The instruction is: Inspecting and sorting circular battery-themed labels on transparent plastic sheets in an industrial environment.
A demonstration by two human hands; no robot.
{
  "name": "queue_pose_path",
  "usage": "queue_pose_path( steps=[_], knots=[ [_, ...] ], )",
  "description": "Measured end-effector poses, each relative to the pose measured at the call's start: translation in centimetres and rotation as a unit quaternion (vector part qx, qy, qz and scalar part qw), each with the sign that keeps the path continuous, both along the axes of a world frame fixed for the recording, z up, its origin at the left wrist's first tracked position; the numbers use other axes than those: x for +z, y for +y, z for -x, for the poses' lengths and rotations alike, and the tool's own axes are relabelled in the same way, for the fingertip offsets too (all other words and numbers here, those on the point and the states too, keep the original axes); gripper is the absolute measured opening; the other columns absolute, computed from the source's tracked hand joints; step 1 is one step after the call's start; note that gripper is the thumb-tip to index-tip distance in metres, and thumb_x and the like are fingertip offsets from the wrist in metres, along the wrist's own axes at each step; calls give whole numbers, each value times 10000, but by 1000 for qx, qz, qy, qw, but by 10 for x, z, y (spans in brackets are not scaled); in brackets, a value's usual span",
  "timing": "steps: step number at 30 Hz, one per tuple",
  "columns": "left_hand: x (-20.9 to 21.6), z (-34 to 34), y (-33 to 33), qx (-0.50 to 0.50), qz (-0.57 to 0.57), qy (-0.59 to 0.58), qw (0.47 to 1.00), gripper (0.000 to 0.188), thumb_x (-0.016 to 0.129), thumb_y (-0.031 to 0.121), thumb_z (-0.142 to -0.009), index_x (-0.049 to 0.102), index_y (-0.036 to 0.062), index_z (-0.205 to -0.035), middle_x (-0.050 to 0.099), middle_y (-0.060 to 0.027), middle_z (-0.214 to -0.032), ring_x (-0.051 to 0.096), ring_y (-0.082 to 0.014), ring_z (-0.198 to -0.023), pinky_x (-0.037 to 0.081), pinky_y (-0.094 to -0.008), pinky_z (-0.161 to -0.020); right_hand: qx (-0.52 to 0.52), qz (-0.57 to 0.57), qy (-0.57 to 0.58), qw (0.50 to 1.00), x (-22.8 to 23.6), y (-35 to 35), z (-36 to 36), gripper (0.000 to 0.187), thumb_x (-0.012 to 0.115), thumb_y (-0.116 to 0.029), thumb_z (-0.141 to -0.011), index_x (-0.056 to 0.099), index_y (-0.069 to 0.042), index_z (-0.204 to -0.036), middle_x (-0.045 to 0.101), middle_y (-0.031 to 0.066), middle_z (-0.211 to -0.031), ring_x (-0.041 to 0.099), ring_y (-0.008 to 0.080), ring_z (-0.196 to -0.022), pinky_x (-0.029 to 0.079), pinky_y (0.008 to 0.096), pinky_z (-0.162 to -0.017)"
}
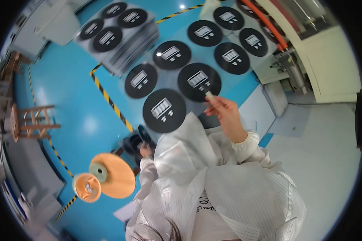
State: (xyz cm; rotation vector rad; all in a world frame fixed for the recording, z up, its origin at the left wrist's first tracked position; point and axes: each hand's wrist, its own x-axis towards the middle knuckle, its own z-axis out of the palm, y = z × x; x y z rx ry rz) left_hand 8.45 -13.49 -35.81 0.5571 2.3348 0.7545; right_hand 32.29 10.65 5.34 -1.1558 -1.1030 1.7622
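Note:
My right hand (226, 116) is raised near the front edge of the clear sheet. Its thumb and fingers pinch a small pale stick-like piece (208, 94) with a darker, blurred end. That end lies over the lower part of a round black disc (198, 76) with a white printed panel and small white marks. Low at my left side, my left hand (145, 150) has its fingers curled against a dark object (133, 143); what it grips is blurred and partly hidden. Another black disc (164, 111) lies at the near corner, closest to my lap.
Several more black discs (172, 55) lie in rows ahead. At the far left stands a stack of sheets (128, 48) bearing discs. An orange round seat (118, 176), an orange basket (86, 188) and a wooden stool (34, 122) are left. Metal machine parts (293, 74) stand right.

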Motion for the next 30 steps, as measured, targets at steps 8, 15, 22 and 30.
queue_pose_path(
  steps=[8,15,22,30],
  knots=[
    [193,34,128,233,-372,-536,721,668,514,484,-876,426,3,-1330,568,-200,-1198,560,-286,-1098,450,-393,-924,10,25,-29,999,-2,-9,-4,237,558,-135,-913,639,32,-1061,663,93,-890,622,142,-722,514,241,-661],
    [317,36,152,64,-385,-489,780,358,572,84,-870,499,-37,-1199,594,-144,-1141,591,-214,-999,465,-331,-883,223,76,-139,962,11,6,-23,214,539,-126,-917,653,22,-1021,659,82,-803,623,110,-669,510,218,-598],
    [310,35,121,46,-416,-366,831,161,609,40,-840,584,-21,-986,605,-23,-896,538,-79,-817,395,-214,-760,65,-327,-272,903,-18,111,35,282,520,-96,-908,575,-49,-1181,598,69,-659,554,115,-548,445,239,-538],
    [354,30,111,81,-405,-319,853,106,636,62,-838,569,-14,-871,648,-44,-770,537,-63,-672,403,-209,-649,57,-462,-303,832,-30,141,98,251,534,-124,-873,627,-100,-1106,591,121,-628,581,271,-554,439,352,-520]
  ],
)
